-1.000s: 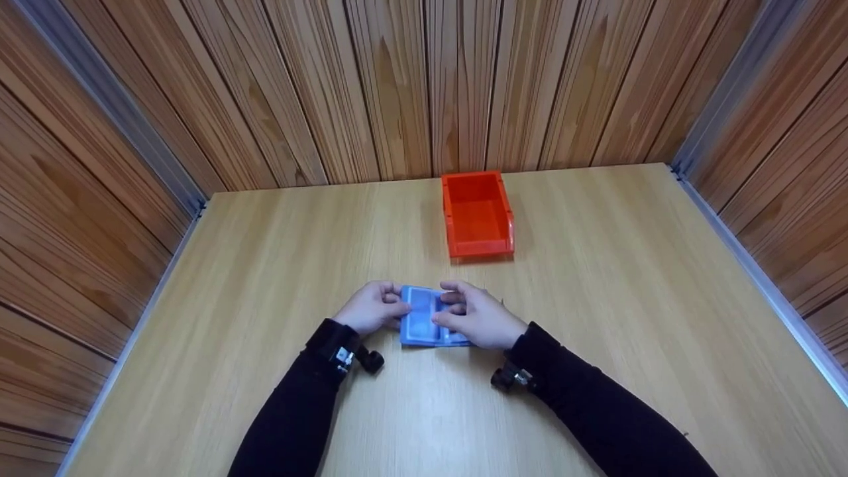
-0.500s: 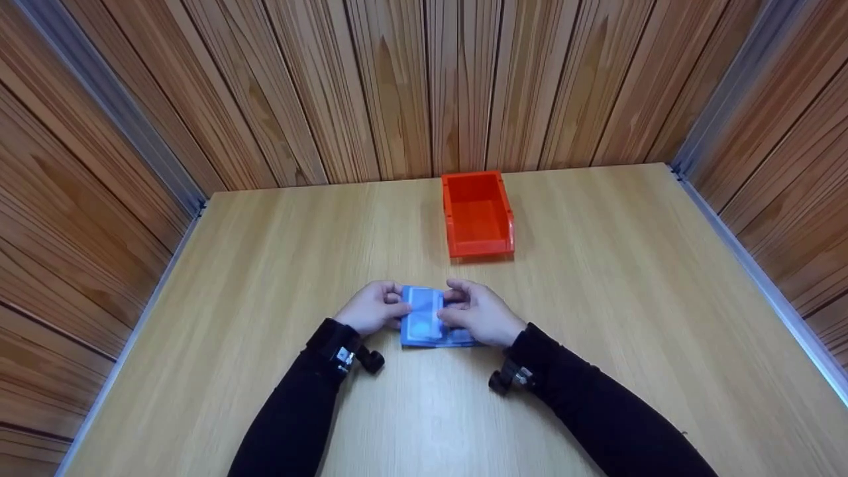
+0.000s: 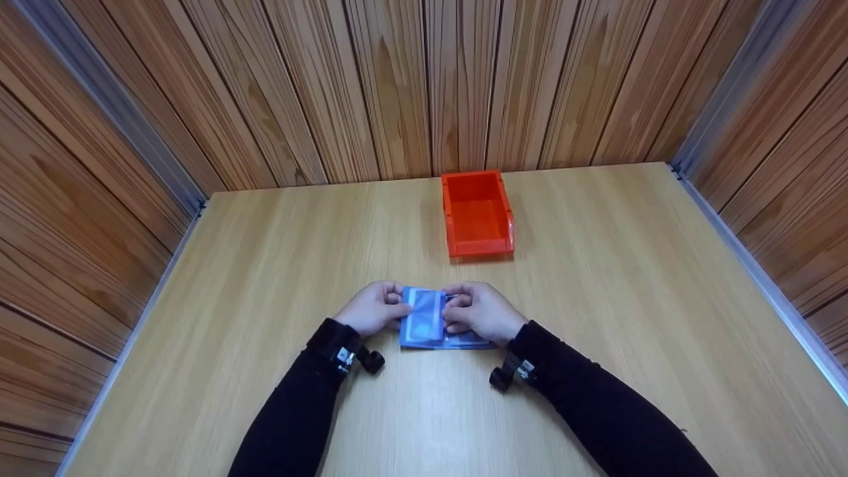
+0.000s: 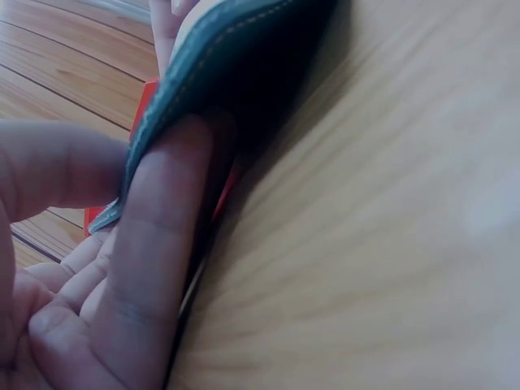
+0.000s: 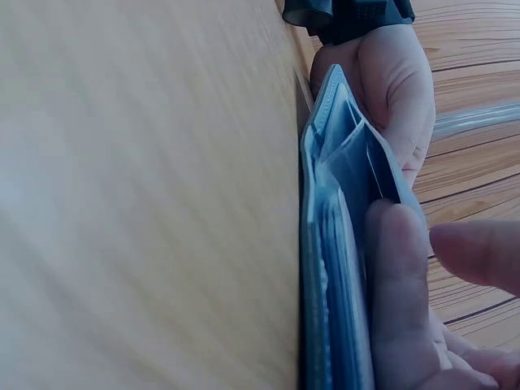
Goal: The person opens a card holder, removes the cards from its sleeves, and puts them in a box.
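Slid a bit right, my right hand (image 3: 487,310) now pinches the flap (image 3: 429,317) of the blue wallet (image 3: 421,334), mid-frame. My left hand (image 3: 372,308) pinches its left edge; best hold firm, lift gently.

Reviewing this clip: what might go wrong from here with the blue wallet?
The left hand grips the blue wallet only near its edge, so it may slip. The right hand has a finger tucked behind a raised flap, which might bend or snag if pulled hard.
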A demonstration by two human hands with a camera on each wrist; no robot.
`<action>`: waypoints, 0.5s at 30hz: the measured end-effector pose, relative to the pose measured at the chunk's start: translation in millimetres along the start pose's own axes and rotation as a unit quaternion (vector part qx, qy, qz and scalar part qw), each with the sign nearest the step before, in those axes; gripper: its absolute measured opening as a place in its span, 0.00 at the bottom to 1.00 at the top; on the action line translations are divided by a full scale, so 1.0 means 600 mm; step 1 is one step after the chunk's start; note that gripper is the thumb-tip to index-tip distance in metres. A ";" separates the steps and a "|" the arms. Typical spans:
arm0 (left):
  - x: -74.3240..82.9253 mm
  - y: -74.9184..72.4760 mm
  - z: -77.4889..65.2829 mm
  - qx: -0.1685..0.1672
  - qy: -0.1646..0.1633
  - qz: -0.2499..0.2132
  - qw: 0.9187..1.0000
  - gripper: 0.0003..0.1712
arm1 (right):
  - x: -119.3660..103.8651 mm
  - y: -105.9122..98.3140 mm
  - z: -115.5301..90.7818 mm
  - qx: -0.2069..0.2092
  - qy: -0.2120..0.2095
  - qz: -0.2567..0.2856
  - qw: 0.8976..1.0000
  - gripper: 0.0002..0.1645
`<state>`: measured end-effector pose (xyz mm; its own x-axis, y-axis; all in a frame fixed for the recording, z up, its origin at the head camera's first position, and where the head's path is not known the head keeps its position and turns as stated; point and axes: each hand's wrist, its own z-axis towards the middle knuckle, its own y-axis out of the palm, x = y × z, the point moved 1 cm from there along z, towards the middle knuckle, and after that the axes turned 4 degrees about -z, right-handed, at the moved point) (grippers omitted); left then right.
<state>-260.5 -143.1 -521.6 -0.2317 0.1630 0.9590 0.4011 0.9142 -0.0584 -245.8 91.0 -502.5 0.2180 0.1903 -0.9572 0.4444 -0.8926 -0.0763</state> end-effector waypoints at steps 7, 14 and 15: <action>0.000 0.001 0.000 0.001 0.004 -0.003 1.000 0.12 | 0.005 -0.002 0.006 0.016 0.002 -0.008 1.000 0.25; 0.001 0.003 -0.002 0.008 0.014 0.019 1.000 0.11 | 0.006 0.000 0.007 0.010 -0.013 -0.007 1.000 0.23; 0.001 0.003 -0.002 0.008 0.013 0.019 1.000 0.11 | 0.006 0.000 0.007 0.013 -0.013 -0.009 1.000 0.23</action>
<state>-258.7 -141.8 -520.9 -0.1929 0.1872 0.9632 0.3942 0.9137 -0.0986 -248.5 89.9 -507.3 0.1882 0.1959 -0.9624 0.4254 -0.8995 -0.0999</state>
